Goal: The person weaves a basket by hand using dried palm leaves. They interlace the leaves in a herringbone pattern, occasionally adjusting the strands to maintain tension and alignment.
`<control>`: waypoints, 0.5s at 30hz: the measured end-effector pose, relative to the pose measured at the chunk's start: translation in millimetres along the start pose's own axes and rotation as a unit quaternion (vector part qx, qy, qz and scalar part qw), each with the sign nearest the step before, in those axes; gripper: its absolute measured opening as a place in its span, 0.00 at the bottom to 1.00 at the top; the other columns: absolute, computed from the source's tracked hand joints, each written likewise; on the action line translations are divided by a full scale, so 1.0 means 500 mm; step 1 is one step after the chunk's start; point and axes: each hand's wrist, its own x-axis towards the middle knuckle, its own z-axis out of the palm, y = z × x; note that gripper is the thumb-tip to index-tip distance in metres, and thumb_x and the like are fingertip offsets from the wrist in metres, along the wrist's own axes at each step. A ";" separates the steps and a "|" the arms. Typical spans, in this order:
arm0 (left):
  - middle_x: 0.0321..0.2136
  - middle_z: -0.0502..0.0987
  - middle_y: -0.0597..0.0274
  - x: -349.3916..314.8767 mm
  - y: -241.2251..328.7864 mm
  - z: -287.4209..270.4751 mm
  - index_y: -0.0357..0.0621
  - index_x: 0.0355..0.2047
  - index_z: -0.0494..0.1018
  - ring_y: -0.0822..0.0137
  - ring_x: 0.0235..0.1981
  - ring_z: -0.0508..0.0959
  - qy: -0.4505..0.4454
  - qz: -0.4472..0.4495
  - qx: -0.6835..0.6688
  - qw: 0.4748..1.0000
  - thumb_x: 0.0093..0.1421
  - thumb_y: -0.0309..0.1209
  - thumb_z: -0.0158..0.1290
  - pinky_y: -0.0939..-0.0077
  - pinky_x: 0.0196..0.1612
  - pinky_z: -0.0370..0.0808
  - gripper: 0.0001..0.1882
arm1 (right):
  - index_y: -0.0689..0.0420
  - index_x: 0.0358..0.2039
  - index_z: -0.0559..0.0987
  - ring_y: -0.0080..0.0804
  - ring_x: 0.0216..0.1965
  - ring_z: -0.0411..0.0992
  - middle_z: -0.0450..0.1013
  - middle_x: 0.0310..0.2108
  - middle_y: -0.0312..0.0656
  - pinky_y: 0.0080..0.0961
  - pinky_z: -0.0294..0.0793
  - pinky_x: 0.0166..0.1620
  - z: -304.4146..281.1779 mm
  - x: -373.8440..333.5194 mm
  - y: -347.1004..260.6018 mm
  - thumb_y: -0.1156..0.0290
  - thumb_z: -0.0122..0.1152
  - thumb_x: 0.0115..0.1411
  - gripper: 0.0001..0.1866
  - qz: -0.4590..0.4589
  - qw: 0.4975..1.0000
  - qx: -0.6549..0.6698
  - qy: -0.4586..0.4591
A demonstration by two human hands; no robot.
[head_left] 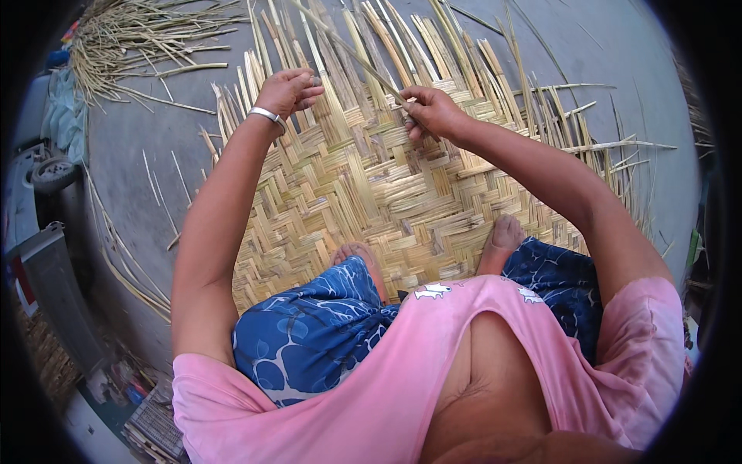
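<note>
A half-woven mat (309, 201) of flat, pale yellow-green reed strips lies on the floor under my feet, its loose strip ends fanning out at the far side. Between thumb and fingers, my right hand (434, 114) pinches a long, thin reed strip (348, 48), which slants up and left past the far edge of the picture. To its left, my left hand (291, 93) hovers over the upright loose ends with its fingers curled closed; whether anything is in them is hidden. A silver bangle (268, 117) circles the left wrist.
A heap of loose reeds (127, 46) spreads over the grey floor (618, 62) at the far left. Along the left rim stand a small wheel (56, 175) and a grey panel (58, 286). My bare feet (506, 234) rest on the mat's near part.
</note>
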 end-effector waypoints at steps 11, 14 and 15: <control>0.24 0.72 0.61 0.169 -0.020 0.043 0.33 0.35 0.68 0.71 0.19 0.70 0.100 0.064 0.132 0.984 0.52 0.36 0.58 0.76 0.23 0.69 0.19 | 0.57 0.41 0.71 0.21 0.37 0.74 0.73 0.35 0.38 0.18 0.72 0.38 0.027 0.093 -0.038 0.71 0.47 0.63 0.08 -0.077 0.988 0.131 0.013; 0.25 0.71 0.69 0.174 0.013 0.026 0.36 0.47 0.67 0.79 0.21 0.69 0.011 -0.050 0.126 0.991 0.51 0.37 0.60 0.86 0.24 0.70 0.26 | 0.57 0.41 0.71 0.22 0.39 0.73 0.73 0.37 0.38 0.17 0.71 0.39 0.039 0.126 -0.039 0.71 0.47 0.63 0.08 -0.117 0.987 0.100 0.036; 0.24 0.71 0.71 0.182 0.012 0.022 0.39 0.43 0.69 0.80 0.20 0.68 -0.001 -0.058 0.130 0.990 0.51 0.37 0.61 0.88 0.22 0.69 0.22 | 0.59 0.41 0.70 0.23 0.40 0.73 0.72 0.38 0.39 0.18 0.71 0.39 0.043 0.134 -0.039 0.72 0.47 0.63 0.08 -0.107 0.988 0.099 0.050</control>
